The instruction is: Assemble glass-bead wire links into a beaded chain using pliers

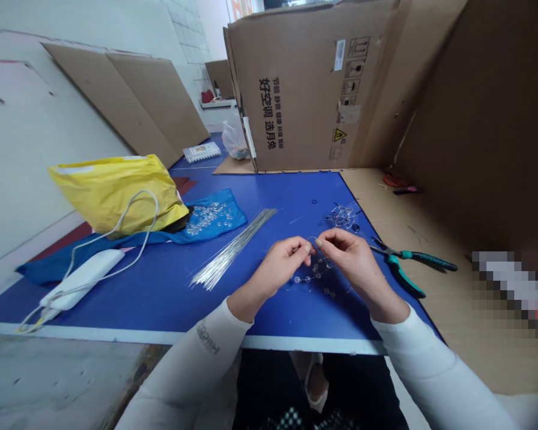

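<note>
My left hand (284, 263) and my right hand (347, 257) meet over the blue table, thumbs and fingers pinched close together. Between their fingertips a thin wire (311, 238) bends in a small arc. Below the hands hangs or lies a strand of clear beads (316, 270); I cannot tell how far it touches the table. Just beyond my right hand sits a tangled pile of wired beads (343, 217). Pliers with green-and-black handles (407, 255) lie open to its right. Left of my hands is a bundle of straight metal wires (233, 251).
Loose clear beads (208, 217) rest on a blue cloth (235, 209) beside a yellow bag (121, 194). A white power strip (83, 280) with its cord lies at left. Tall cardboard (305, 89) walls the back and right. Orange-handled scissors (395, 180) lie at far right.
</note>
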The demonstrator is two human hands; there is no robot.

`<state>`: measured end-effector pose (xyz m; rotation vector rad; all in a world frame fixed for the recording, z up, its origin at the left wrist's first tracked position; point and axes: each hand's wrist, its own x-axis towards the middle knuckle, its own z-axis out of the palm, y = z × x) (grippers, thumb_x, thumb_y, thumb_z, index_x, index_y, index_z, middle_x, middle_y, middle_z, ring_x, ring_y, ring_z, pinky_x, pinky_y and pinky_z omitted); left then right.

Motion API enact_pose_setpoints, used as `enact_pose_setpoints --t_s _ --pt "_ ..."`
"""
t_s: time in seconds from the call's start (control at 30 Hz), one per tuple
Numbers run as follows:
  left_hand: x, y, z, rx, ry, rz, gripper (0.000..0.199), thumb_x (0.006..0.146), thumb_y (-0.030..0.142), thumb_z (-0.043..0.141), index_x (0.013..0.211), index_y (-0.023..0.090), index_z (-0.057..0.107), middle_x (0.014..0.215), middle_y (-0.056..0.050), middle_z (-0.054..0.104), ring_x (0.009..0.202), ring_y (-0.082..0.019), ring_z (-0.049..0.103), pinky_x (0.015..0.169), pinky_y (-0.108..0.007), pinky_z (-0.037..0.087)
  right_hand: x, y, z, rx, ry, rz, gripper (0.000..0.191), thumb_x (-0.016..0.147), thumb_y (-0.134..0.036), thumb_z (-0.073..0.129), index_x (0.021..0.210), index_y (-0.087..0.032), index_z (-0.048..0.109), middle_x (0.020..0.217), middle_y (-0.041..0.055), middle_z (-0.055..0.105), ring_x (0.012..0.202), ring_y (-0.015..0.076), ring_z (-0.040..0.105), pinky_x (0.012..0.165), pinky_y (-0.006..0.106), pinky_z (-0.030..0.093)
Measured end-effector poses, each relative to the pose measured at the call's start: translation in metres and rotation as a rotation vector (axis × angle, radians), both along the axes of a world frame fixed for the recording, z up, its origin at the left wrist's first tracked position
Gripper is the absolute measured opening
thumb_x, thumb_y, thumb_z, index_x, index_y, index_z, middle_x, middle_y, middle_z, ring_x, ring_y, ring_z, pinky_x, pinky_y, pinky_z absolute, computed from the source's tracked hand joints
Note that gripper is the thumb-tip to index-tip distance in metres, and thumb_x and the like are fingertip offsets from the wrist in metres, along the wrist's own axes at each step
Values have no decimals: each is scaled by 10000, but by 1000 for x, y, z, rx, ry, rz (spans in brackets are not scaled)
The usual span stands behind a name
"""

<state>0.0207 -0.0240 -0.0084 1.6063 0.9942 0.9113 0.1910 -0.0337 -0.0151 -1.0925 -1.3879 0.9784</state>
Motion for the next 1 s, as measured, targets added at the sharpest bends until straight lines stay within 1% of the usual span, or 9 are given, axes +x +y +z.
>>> enact_pose_setpoints --t_s 0.13,0.27,0.37,0.5,0.67,0.8,1.0 --pt "0 1 -1 -23 -16 -7 213 918 276 539 766 199 668 710 -10 605 680 -142 514 662 -282 378 1 1 -1 -12 -9 -1 196 824 -390 684 742 -211 679 692 0 655 632 137 525 610 286 405" --pt "0 1 -1 -41 -24 -24 215 914 271 545 749 190 655 711 -3 603 691 -138 516 695 -283 381 0 0 0 -13 10 -13 188 823 -376 693 738 -209 682 691 -2 657 643 139 540 634 291 417" --pt "-1 1 -2 -49 -34 -40 228 911 283 550 721 188 631 709 1 598 695 -138 513 710 -284 380 -1 -1 2 -29 58 18 184 816 -376 700 737 -211 679 701 4 673 661 146 571 655 297 442" --pt "-1 1 -4 -73 -50 -48 198 901 283 567 745 189 644 716 -1 605 702 -140 516 727 -291 388 -2 -2 3 -42 98 34 184 802 -377 713 728 -212 674 698 7 677 676 155 598 681 309 472" --pt "1 0 -1 -78 -86 -60 216 895 310 590 721 186 623 706 3 593 702 -135 511 741 -294 394 -2 -1 2 -50 105 22 190 788 -384 730 725 -211 682 691 7 669 669 152 587 671 307 464" --pt "2 -1 1 -104 -134 -72 166 842 294 657 729 181 611 699 14 590 699 -126 515 741 -286 397 -2 0 0 -50 90 8 203 770 -398 737 724 -208 683 673 -1 651 646 144 553 633 293 435" --pt "1 -1 -1 -120 -150 -64 129 809 269 666 739 173 615 707 16 595 698 -120 522 725 -281 392 -2 1 -1 -79 119 20 197 754 -391 747 713 -209 685 657 -2 649 629 139 548 616 293 420"
